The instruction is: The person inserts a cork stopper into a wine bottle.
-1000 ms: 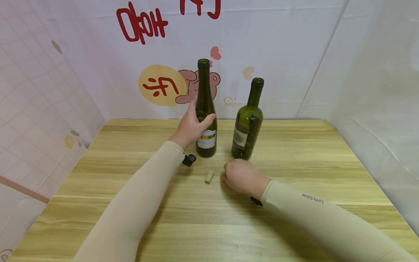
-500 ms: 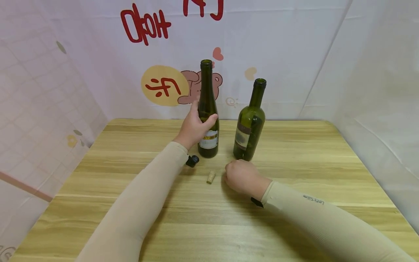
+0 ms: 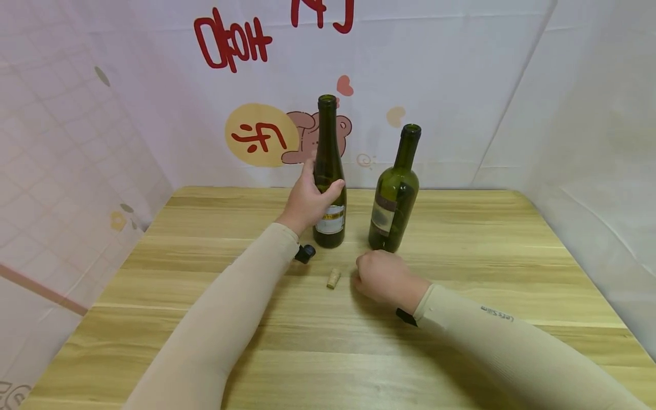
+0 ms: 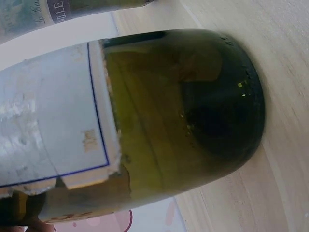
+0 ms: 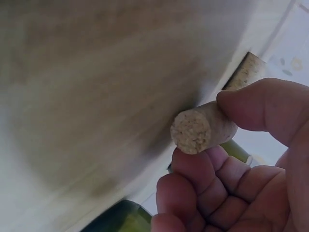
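My left hand [image 3: 310, 199] grips a slim dark green wine bottle [image 3: 329, 148], which stands upright on the table. In the left wrist view this bottle's lower body [image 4: 159, 116] fills most of the picture, with a worn whitish label on it. My right hand [image 3: 386, 279] is low over the table in front of the other bottle. Between its thumb and fingers it pinches a cork [image 5: 205, 126], seen in the right wrist view but hidden by the hand in the head view. A second cork [image 3: 333, 278] is on the table, left of my right hand.
A broader green wine bottle [image 3: 394, 196] stands uncorked just behind my right hand. The held bottle's mouth [image 3: 327, 99] is uncorked too. The wooden table [image 3: 205, 250] ends against a white printed wall cloth [image 3: 451, 68] at the back.
The head view has shifted a little, so everything appears slightly further right. Both hands keep their places against the bottles and the loose cork.
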Demonstrator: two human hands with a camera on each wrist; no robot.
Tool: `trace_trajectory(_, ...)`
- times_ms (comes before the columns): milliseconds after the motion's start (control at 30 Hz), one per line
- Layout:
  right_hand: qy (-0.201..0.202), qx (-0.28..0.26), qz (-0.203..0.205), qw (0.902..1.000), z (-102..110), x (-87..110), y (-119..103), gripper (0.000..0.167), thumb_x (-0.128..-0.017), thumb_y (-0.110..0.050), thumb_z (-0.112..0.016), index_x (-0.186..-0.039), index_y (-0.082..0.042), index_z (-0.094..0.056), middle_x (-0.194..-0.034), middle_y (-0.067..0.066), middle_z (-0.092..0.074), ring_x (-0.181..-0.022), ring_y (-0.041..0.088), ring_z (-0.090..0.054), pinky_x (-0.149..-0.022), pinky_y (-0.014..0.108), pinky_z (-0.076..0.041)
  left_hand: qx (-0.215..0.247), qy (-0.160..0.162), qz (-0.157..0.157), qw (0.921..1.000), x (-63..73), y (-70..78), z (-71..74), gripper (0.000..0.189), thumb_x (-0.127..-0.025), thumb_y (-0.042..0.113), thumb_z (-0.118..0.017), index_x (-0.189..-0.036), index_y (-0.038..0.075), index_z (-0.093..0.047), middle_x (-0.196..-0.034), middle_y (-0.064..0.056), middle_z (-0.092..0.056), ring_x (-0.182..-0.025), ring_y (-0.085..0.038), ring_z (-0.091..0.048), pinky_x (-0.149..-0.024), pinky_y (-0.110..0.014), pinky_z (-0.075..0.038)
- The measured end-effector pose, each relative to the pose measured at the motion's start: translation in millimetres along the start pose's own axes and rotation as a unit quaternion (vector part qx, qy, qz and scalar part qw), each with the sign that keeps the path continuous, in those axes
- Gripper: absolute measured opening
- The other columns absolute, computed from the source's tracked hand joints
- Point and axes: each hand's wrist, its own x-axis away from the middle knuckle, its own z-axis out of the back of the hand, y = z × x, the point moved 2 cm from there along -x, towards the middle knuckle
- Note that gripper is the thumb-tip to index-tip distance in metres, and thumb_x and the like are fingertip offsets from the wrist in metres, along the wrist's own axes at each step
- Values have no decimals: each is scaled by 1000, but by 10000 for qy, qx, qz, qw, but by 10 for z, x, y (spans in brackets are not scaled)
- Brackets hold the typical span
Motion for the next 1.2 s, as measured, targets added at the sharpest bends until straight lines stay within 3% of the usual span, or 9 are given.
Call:
trace_trajectory(833,959,-512,-58,9941,386,-44,-8,14,-86,-17,-69,-74,-12,-63,-70,-1,-59,-64,16,-54,-63,36,-52,-10,101,-58,9999,22,-5,-18,67,-98,49,-68,-152,29,-33,-135,-6,-62,-119,-25,-64,-106,-59,-50)
trace_trajectory(1200,1071,-868,-133,9904,575,-69,-10,10,-85,-15,-66,-77,-12,-61,-66,-2,-53,-60,14,-48,-57,29,-40,69,98,-55,9999,29,3,-21,65,-98,49,-68,-150,29,-34,-133,-5,-63,-118,-25,-64,-106,-59,-50)
